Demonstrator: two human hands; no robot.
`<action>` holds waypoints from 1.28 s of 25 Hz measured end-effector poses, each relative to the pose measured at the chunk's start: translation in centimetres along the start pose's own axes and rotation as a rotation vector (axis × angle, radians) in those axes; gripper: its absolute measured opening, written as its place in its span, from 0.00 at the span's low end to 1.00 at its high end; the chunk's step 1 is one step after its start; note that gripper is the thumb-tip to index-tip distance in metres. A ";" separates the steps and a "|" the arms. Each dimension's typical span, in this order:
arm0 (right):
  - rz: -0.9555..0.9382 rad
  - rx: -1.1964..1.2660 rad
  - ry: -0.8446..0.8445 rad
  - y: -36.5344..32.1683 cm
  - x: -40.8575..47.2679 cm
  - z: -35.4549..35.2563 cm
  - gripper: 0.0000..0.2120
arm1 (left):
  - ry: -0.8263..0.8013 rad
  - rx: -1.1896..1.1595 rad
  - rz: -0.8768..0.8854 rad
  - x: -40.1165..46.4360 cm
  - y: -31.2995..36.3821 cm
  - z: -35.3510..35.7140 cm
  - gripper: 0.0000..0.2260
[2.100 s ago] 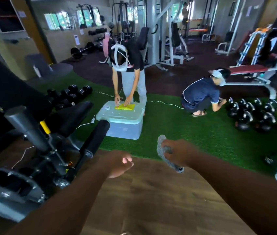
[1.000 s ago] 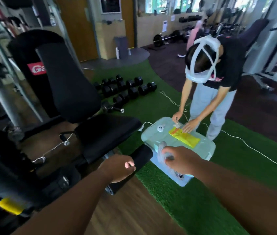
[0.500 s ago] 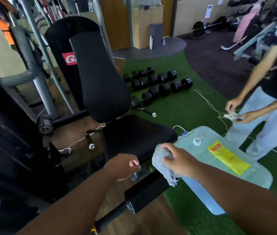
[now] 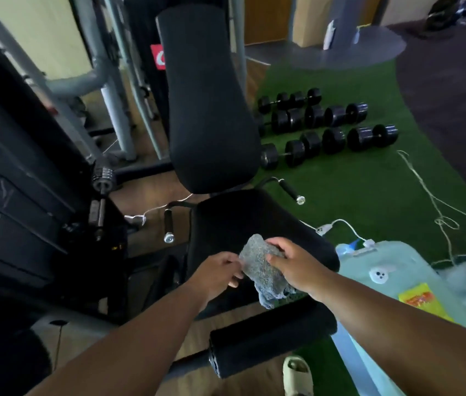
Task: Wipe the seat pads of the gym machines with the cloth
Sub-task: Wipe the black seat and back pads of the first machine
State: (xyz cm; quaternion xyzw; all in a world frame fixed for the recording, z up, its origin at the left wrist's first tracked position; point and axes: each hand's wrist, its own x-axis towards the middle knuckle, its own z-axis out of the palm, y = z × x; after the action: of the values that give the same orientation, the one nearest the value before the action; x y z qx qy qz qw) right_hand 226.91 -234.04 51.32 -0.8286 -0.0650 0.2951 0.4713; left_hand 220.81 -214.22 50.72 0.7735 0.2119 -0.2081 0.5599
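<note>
Hands: my right hand [image 4: 294, 265] grips the grey cloth [image 4: 263, 271], my left hand [image 4: 217, 271] pinches its near-left edge, likely spreading it for wiping | Cloth: held just above the black seat pad [image 4: 243, 221] | Wiping: not yet begun.

At centre frame, the right hand [image 4: 297, 267] grips a grey cloth [image 4: 263, 270] above the black seat pad [image 4: 243, 221], and the left hand [image 4: 217, 272] pinches the cloth's left edge. The black back pad [image 4: 209, 104] stands upright behind the seat, with a padded roller [image 4: 268, 338] at lower centre. Black dumbbells [image 4: 323, 130] lie on green turf [image 4: 354, 190] at upper right; a pale plastic box [image 4: 391, 275] sits at right.
</note>
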 end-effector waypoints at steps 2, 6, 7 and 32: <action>0.002 0.029 -0.115 0.2 2.3 -1.5 0.15 | 0.097 -0.102 -0.061 1.1 0.8 1.1 0.07; 0.010 -0.030 -0.263 0.8 5.7 -4.5 0.15 | 0.274 -0.190 -0.119 2.9 2.4 2.8 0.08; 0.004 -0.052 -0.293 0.8 6.2 -5.2 0.16 | 0.293 -0.216 -0.118 3.2 3.0 3.1 0.08; -0.479 -0.404 -0.286 -3.3 7.4 -14.6 0.05 | 0.252 0.354 0.462 2.8 11.2 3.2 0.11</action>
State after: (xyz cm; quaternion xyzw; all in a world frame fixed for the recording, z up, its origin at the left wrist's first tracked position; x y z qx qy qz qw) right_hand 241.55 -240.24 56.39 -0.8166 -0.3805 0.2705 0.3395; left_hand 229.12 -220.19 56.89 0.9062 0.0585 -0.0117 0.4185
